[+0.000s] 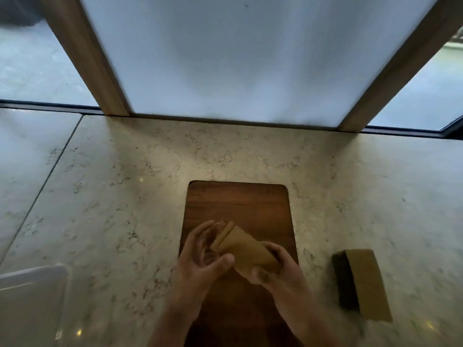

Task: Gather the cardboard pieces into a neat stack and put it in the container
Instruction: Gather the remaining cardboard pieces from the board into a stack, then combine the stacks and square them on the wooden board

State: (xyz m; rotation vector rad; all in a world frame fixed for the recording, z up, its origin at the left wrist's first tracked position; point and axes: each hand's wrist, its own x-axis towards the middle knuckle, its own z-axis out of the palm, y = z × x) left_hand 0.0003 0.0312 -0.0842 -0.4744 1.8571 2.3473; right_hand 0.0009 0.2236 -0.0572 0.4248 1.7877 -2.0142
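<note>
A small stack of brown cardboard pieces point(244, 249) is held tilted above the dark wooden board point(238, 204). My right hand point(278, 267) grips the stack's near right end. My left hand point(204, 251) cups its left side, fingers spread against the edges and thumb under the near corner. A second, thicker stack of cardboard pieces point(363, 284) lies on the counter to the right, apart from both hands. The clear plastic container point(32, 276) stands at the lower left edge, only partly in view.
The pale marble counter point(125, 196) spreads around the board. A frosted panel between two wooden posts point(92, 61) rises at the back, with window glass on either side.
</note>
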